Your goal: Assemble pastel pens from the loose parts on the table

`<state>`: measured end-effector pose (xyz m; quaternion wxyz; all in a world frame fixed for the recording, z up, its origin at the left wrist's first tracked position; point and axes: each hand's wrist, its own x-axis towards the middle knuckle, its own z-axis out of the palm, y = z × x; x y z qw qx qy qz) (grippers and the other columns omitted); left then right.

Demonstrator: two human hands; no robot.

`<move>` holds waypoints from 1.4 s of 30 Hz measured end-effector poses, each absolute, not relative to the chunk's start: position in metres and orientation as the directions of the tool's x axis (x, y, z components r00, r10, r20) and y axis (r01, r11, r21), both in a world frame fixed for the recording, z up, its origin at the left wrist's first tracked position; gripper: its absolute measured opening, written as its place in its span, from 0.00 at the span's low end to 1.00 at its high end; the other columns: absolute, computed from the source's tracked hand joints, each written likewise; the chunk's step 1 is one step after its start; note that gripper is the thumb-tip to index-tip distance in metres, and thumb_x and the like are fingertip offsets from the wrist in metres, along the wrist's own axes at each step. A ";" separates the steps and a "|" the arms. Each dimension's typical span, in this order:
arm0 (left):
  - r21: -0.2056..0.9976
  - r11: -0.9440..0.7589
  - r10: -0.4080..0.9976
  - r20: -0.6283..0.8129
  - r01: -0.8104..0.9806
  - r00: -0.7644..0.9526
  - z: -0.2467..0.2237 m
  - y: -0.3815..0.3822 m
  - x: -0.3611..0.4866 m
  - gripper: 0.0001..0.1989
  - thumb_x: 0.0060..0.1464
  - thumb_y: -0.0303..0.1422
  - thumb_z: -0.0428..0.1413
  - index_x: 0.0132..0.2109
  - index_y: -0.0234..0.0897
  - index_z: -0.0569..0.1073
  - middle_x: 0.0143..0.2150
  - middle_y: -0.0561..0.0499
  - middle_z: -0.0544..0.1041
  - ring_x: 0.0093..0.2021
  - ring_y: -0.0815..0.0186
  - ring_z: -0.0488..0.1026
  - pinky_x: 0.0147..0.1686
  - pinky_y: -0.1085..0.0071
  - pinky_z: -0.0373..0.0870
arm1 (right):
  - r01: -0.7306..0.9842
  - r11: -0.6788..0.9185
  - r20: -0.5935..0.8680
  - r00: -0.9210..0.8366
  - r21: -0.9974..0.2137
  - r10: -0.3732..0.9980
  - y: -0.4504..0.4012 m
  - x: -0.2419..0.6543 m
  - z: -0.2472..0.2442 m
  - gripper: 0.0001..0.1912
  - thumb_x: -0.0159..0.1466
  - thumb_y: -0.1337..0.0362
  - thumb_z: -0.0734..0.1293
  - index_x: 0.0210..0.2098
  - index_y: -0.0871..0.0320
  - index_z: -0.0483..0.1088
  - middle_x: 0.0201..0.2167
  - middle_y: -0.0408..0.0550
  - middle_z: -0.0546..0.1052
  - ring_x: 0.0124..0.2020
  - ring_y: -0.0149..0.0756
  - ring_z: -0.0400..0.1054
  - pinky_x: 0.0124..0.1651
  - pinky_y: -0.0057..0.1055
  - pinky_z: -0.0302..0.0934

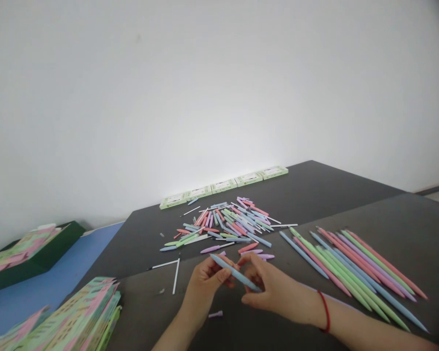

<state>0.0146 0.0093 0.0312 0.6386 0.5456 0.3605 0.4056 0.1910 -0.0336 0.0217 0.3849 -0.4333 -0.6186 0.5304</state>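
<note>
A light blue pen (237,274) is held slantwise above the dark table, low in the middle of the head view. My left hand (208,278) is closed on its upper left part, thumb against the barrel. At the lower right end, my right hand (267,282) curls its fingers round the pen; the exact contact is partly hidden. Just beyond my hands lies a loose pile of pastel pen parts (237,222), with white refills among them. A small purple piece (215,314) lies on the table below my hands.
To the right, several assembled-looking pens (354,273) lie side by side. Green-and-white boxes (223,185) line the wall. On the left are stacked pastel cartons (76,317) and a dark green box (40,263). Two white refills (176,276) lie left of my hands.
</note>
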 end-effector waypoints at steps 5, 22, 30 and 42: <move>0.988 0.036 0.916 0.027 -0.150 0.399 0.033 0.015 0.010 0.06 0.48 0.31 0.61 0.34 0.34 0.75 0.32 0.50 0.78 0.32 0.65 0.73 0.30 0.74 0.69 | 0.079 -0.048 -0.069 -0.295 -0.996 0.953 -0.035 0.186 0.012 0.07 0.60 0.60 0.62 0.31 0.57 0.61 0.19 0.36 0.66 0.18 0.26 0.60 0.22 0.22 0.55; 0.995 0.001 0.929 0.035 -0.097 0.367 0.041 0.019 0.005 0.06 0.48 0.30 0.61 0.35 0.34 0.76 0.32 0.49 0.79 0.30 0.66 0.74 0.27 0.75 0.69 | -0.078 -0.148 -0.112 -0.350 -0.986 0.930 -0.039 0.185 0.017 0.18 0.64 0.51 0.58 0.31 0.59 0.65 0.16 0.35 0.60 0.14 0.23 0.49 0.16 0.22 0.42; 0.989 0.069 0.910 -0.009 -0.131 0.415 0.036 0.021 0.002 0.07 0.49 0.30 0.61 0.36 0.32 0.75 0.33 0.47 0.78 0.31 0.66 0.72 0.25 0.76 0.68 | -0.298 -0.256 -0.130 -0.385 -0.920 0.914 -0.036 0.184 0.012 0.18 0.58 0.48 0.66 0.33 0.57 0.62 0.16 0.30 0.54 0.14 0.21 0.41 0.15 0.21 0.35; 0.968 0.125 0.901 -0.019 -0.218 0.433 0.035 0.008 0.011 0.06 0.51 0.30 0.60 0.37 0.32 0.75 0.36 0.45 0.79 0.28 0.69 0.72 0.21 0.78 0.68 | -0.450 -0.560 -0.216 -0.612 -0.696 0.761 -0.035 0.190 0.010 0.15 0.64 0.54 0.61 0.33 0.61 0.65 0.19 0.33 0.51 0.16 0.21 0.37 0.17 0.21 0.30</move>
